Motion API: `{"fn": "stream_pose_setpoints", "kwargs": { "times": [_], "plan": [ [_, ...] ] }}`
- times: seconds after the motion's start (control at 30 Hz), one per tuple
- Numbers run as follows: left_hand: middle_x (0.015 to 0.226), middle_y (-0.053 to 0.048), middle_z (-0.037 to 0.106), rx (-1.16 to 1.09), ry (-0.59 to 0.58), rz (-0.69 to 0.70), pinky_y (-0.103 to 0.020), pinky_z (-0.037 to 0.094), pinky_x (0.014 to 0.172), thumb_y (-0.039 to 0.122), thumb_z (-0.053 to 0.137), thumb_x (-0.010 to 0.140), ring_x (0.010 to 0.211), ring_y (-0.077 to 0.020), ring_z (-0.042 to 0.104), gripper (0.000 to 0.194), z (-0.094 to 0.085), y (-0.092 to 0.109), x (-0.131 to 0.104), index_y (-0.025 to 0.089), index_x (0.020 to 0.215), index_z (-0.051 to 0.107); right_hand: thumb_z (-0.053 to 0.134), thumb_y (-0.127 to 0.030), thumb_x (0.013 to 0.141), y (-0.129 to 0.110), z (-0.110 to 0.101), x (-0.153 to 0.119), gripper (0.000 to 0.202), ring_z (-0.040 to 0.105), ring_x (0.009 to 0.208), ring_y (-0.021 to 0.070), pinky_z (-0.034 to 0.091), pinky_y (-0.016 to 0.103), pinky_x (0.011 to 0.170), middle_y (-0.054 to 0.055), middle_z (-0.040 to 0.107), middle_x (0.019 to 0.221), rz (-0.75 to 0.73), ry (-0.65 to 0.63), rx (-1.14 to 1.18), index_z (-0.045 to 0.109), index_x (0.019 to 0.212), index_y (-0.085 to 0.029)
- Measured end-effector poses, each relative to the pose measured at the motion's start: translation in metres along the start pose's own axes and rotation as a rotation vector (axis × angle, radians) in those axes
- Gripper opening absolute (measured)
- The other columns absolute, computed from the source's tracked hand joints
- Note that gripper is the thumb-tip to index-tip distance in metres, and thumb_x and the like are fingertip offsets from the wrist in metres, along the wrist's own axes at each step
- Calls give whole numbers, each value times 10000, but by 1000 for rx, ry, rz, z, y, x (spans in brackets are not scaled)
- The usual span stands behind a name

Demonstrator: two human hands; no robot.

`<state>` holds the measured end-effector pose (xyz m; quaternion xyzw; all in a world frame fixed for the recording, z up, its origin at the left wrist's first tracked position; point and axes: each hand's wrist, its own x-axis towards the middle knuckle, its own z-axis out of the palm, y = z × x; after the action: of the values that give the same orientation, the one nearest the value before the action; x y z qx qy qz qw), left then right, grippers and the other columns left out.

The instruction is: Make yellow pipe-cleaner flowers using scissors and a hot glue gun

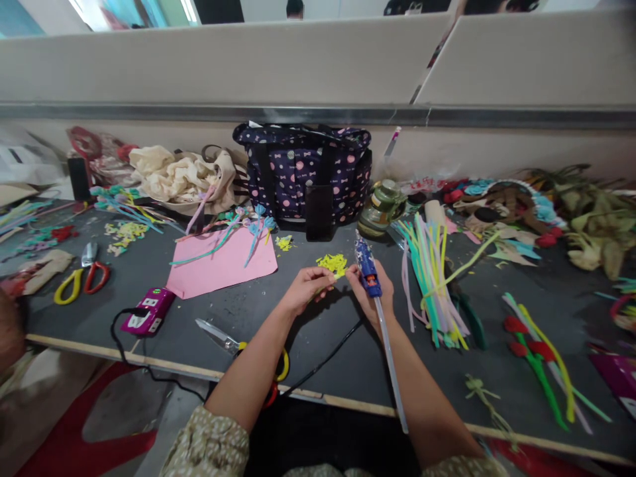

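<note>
My left hand (310, 287) is closed in a pinch near the middle of the table, with a small yellow piece (340, 273) at its fingertips. What exactly the piece is stays too small to tell. My right hand (385, 291) is wrapped round a blue glue gun (366, 264), nozzle pointing away from me. A long translucent glue stick (391, 364) runs out of its back, over my right forearm. The right thumb and fingertip also meet the yellow piece. Just beyond my hands lies a pile of yellow bits (332, 262).
Yellow-and-red-handled scissors (218, 336) lie partly under my left forearm. Nearby are pink paper (223, 262), a purple power strip (149, 311), a dark patterned bag (303, 169), a phone (319, 213), a glass jar (381, 207) and bundled pipe cleaners (432, 285). Another person's arm (8, 331) shows far left.
</note>
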<state>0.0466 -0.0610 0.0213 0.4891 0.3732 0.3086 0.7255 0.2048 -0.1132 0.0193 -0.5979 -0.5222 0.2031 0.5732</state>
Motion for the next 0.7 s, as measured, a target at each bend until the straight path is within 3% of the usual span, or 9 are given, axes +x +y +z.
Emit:
{"fn": "stream_pose_setpoints", "kwargs": {
  "times": [0.27,0.7],
  "plan": [
    [619,12,574,-18,40,-6,-168,251,403,400,724,666,438,-39,426,303,-1,0,0,139,779,620,663,-315,773,-8,0,4,164,579,733,160,472,347,725,21,629,835,67,108,252,568,827,-193],
    [644,1,588,-28,14,0,-168,288,409,392,718,680,461,-53,471,292,-1,-1,0,140,792,621,693,-333,733,-14,-4,1,203,522,590,118,454,287,605,6,637,794,101,33,125,635,875,-200]
  ]
}}
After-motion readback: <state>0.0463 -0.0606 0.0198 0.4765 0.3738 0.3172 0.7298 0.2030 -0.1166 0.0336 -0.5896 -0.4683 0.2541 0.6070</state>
